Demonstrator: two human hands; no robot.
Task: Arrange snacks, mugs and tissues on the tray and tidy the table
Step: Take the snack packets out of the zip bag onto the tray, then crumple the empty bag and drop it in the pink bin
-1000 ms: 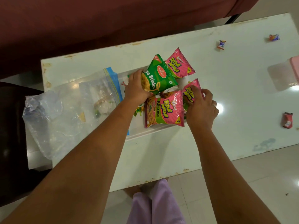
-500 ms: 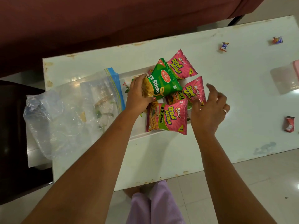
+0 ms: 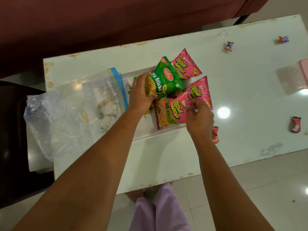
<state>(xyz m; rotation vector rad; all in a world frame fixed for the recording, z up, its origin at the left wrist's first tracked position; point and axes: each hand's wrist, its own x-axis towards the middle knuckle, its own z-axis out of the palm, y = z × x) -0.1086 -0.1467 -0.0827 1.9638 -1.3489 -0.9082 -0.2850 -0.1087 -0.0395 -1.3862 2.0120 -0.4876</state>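
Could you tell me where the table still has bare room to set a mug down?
Bare: table between pink snack packets and translucent box; also the near strip below the tray. Crowded: the tray, under packets and zip bag.

three pink snack packets (image 3: 187, 65), one green packet (image 3: 167, 77), four small wrappers (image 3: 229, 46)

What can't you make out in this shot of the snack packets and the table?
Head view, the only one:
- Tray: mostly covered by packets, hands and the zip bag; its pattern is unclear.
- Green Soya Sticks packet: the left hand hides part of the name.
- Pink container: cut off by the right edge.
- Small wrappers: too small to read.
- Mugs and tissues: not in view.
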